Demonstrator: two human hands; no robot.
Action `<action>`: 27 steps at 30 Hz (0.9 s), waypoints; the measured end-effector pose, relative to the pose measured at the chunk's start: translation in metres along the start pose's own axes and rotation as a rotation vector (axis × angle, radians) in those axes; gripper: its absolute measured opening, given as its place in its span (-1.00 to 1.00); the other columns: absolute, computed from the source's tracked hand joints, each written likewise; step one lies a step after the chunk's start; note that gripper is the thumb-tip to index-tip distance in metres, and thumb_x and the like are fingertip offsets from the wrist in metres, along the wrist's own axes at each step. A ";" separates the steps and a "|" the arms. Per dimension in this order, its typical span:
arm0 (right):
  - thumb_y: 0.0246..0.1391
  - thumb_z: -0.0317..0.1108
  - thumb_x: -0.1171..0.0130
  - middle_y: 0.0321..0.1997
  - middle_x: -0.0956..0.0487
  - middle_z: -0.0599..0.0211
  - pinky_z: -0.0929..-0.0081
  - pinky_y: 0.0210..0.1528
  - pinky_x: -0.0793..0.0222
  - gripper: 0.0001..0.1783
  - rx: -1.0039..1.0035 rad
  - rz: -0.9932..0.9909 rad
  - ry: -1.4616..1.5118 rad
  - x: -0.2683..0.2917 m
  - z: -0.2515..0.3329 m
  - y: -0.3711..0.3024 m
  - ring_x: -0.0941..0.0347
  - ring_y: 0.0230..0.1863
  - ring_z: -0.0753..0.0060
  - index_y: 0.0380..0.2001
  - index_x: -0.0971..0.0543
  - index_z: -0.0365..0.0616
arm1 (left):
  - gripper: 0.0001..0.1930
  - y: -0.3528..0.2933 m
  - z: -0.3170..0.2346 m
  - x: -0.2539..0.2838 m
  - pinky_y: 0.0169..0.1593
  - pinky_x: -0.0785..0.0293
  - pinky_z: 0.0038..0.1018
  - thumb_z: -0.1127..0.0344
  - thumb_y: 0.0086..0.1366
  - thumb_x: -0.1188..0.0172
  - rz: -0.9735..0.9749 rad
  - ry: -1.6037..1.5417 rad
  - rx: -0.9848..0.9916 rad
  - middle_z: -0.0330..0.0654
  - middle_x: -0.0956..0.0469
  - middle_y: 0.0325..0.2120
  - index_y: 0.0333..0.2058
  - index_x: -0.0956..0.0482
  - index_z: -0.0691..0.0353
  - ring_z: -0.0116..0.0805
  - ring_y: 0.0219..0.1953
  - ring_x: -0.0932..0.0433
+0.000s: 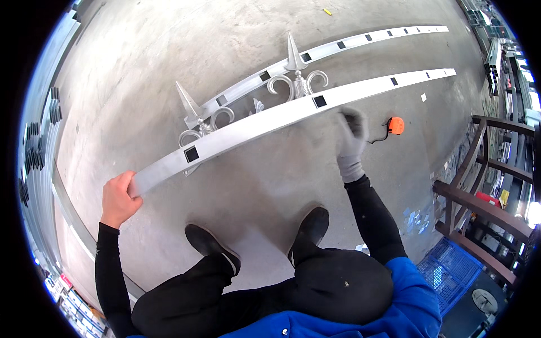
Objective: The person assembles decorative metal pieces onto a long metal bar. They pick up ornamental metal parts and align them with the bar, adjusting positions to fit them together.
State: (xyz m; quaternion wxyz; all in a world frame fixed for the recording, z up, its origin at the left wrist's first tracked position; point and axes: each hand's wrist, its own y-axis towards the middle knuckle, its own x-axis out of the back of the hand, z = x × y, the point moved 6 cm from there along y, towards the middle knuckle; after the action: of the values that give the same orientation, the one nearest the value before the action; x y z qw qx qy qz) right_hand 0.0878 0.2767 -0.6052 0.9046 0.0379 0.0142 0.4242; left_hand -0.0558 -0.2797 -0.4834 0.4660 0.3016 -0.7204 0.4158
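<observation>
My bare left hand is closed round the near left end of a silver metal rail with square holes cut along it. This rail slants away to the far right. My right hand, in a grey glove with dark fingers, is near the rail's close side, apart from it; motion smears its fingers. Behind the rail lie two silver spear-shaped finials, a left one and a right one, each with curled scrolls at its base. A second holed rail lies beyond them, roughly parallel.
On the concrete floor right of my glove lies an orange tape measure with a black strap. A brown metal frame stands at the right, by a blue plastic crate. Metal stock is stacked along the left.
</observation>
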 end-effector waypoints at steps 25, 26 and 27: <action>0.12 -0.36 -0.48 -0.21 -0.63 0.18 0.32 -0.09 -0.51 -0.68 -0.155 0.110 -0.738 0.013 -0.025 -0.089 -0.56 -0.19 0.31 -0.13 -0.59 -0.23 | -0.42 -0.044 -0.050 -0.170 -0.08 -0.59 -0.09 0.38 0.01 -0.30 0.523 -0.163 -0.257 0.01 -0.53 -0.19 0.10 -0.51 0.21 0.13 -0.15 -0.61; 0.11 -0.33 -0.49 -0.16 -0.62 0.12 0.28 -0.05 -0.52 -0.64 -0.087 0.115 -0.776 0.007 -0.016 -0.096 -0.57 -0.14 0.23 -0.11 -0.59 -0.22 | -0.43 -0.041 -0.049 -0.176 -0.09 -0.59 -0.08 0.39 0.03 -0.29 0.545 -0.123 -0.259 0.02 -0.54 -0.19 0.10 -0.51 0.23 0.13 -0.14 -0.61; 0.10 -0.29 -0.50 -0.11 -0.62 0.07 0.24 -0.01 -0.52 -0.61 -0.021 0.117 -0.816 0.002 -0.003 -0.109 -0.58 -0.08 0.15 -0.08 -0.59 -0.22 | -0.44 -0.035 -0.050 -0.178 -0.09 -0.59 -0.07 0.40 0.04 -0.28 0.571 -0.085 -0.267 0.03 -0.55 -0.19 0.09 -0.51 0.25 0.14 -0.14 -0.62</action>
State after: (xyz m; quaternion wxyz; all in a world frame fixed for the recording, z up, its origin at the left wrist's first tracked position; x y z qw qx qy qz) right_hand 0.1725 0.2090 -0.6169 0.8107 0.1944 -0.3524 0.4251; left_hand 0.0622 -0.2436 -0.6256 0.3355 0.0405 -0.8429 0.4186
